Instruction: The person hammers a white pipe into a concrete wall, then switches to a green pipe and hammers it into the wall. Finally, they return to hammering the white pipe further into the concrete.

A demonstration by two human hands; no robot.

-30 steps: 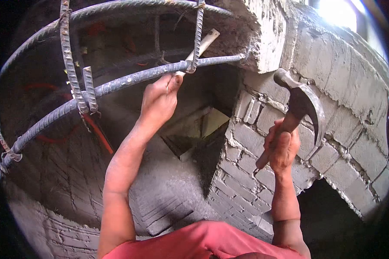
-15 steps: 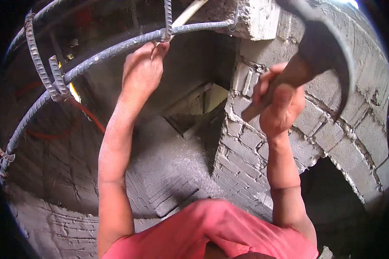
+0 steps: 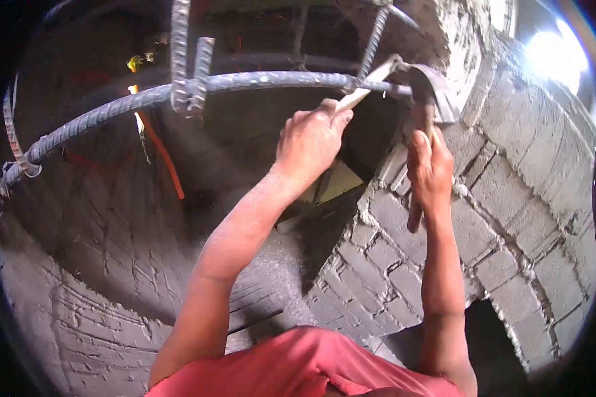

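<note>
My left hand (image 3: 311,142) is closed round the lower end of a pale flat strip (image 3: 367,85), just below a ribbed steel bar (image 3: 258,81). The strip slants up to the right across the bar. In my right hand (image 3: 432,165) is the wooden handle of a hammer (image 3: 425,116), its metal head (image 3: 437,89) at the top beside the bar's right end and close to the strip's upper end. Whether head and strip touch is hard to tell.
Rough masonry (image 3: 510,225) stands on the right, with a dark opening (image 3: 490,344) below. Upright rebar pieces (image 3: 180,59) cross the long bar. An orange tube (image 3: 164,159) hangs at the left. A scored mortar surface (image 3: 106,331) lies lower left.
The view has shifted, with the bar and wall placed differently. My left hand is farther right in view, and the hammer head, raised before, is now beside the bar near the strip's end.
</note>
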